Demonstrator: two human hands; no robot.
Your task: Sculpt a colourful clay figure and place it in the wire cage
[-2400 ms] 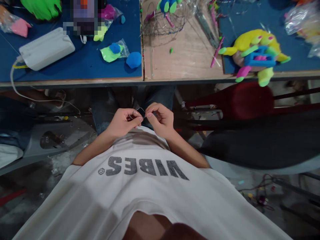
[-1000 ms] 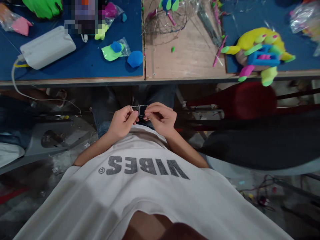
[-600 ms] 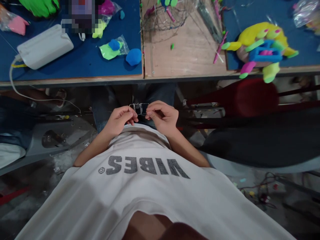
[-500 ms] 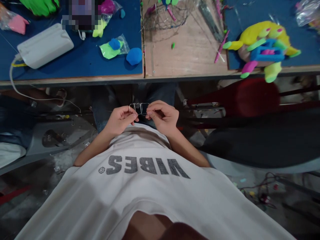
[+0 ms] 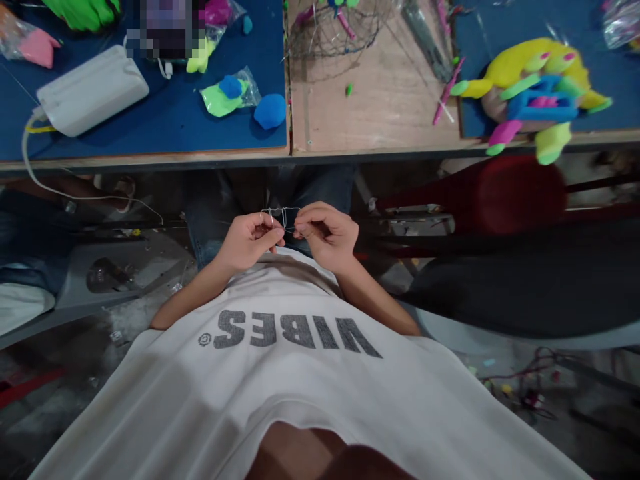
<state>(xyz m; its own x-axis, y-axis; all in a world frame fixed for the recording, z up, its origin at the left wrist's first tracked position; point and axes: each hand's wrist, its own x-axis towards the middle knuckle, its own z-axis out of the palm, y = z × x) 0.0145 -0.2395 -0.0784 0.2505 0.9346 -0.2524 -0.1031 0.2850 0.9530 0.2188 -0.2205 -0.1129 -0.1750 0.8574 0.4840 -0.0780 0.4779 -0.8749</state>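
Note:
My left hand (image 5: 249, 239) and my right hand (image 5: 326, 233) meet over my lap, just below the table edge. Both pinch a thin bent piece of silver wire (image 5: 283, 215) that spans the small gap between their fingertips. The wire forms a small rectangular loop. Fingers of both hands are curled tight around its ends. My white printed shirt (image 5: 295, 373) fills the lower part of the view.
The table (image 5: 370, 113) ahead carries a white box with a cable (image 5: 93, 90), a blue clay ball (image 5: 270, 110), green clay in a bag (image 5: 225, 100), a wire tangle (image 5: 333, 33) and a yellow clay figure (image 5: 533, 93). A red chair (image 5: 505, 197) stands at right.
The wire between my fingers went from a single bent strand to a small rectangular loop. Both hands stayed over my lap, shifting slightly right and closer together.

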